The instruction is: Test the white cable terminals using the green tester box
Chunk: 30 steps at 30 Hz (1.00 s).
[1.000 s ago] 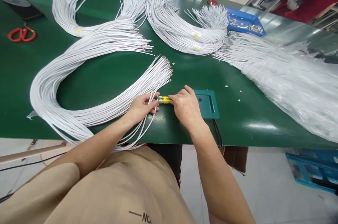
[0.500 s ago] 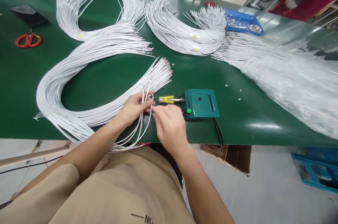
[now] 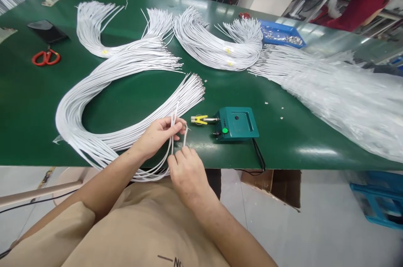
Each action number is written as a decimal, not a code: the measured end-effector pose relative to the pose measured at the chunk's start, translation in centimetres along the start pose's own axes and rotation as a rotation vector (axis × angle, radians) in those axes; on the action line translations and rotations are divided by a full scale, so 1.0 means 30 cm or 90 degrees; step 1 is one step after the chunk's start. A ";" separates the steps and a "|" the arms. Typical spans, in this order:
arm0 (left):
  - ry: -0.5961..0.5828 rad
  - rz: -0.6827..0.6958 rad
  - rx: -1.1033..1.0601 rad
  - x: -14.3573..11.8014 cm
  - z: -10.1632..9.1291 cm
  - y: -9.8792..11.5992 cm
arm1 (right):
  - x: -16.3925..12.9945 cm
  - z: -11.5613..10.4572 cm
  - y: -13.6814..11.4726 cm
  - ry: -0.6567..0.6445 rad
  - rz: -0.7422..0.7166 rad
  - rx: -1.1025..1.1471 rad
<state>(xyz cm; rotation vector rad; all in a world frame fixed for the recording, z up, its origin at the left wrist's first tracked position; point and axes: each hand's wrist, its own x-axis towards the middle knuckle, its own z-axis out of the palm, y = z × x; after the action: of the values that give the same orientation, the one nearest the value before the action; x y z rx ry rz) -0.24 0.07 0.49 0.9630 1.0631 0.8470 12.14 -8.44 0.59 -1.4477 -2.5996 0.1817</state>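
Observation:
My left hand point(image 3: 157, 134) pinches a few white wires point(image 3: 171, 132) drawn out of the big curved bundle point(image 3: 94, 90) on the green table point(image 3: 220, 149). My right hand point(image 3: 185, 170) sits at the table's near edge and holds a single white wire point(image 3: 185, 136) whose tip points up. A small teal box point(image 3: 237, 123) with a green button and a yellow clip point(image 3: 200, 119) on its left side lies just right of both hands.
More white wire bundles point(image 3: 217, 44) lie farther back, and a plastic-wrapped heap point(image 3: 340, 95) fills the right side. Red scissors point(image 3: 45, 58), a black phone point(image 3: 47, 31) and a blue tray point(image 3: 280, 34) of metal parts sit around. Other people work beyond the table.
My right hand has left the yellow clip and drawn back toward me, pulling one wire to the table's near edge. My left hand stays on its wires.

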 end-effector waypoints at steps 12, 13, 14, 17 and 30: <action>-0.085 0.018 0.149 -0.069 0.025 -0.056 | 0.127 -0.164 0.194 0.189 0.347 0.584; -0.081 0.021 0.157 -0.074 0.030 -0.057 | 0.142 -0.151 0.204 0.200 0.353 0.643; -0.070 0.025 0.156 -0.078 0.034 -0.058 | 0.151 -0.136 0.209 0.202 0.356 0.697; -0.013 0.054 0.107 -0.080 0.031 -0.052 | 0.159 -0.096 0.201 0.224 0.372 0.784; 0.014 0.087 0.004 -0.027 0.017 -0.056 | 0.155 -0.020 0.171 0.192 0.405 1.116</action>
<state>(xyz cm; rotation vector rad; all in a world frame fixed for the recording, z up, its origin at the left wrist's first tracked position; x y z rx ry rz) 0.20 -1.37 -0.73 1.0420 1.0279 0.9689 14.11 -1.76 0.60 -1.1294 -0.7748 1.5628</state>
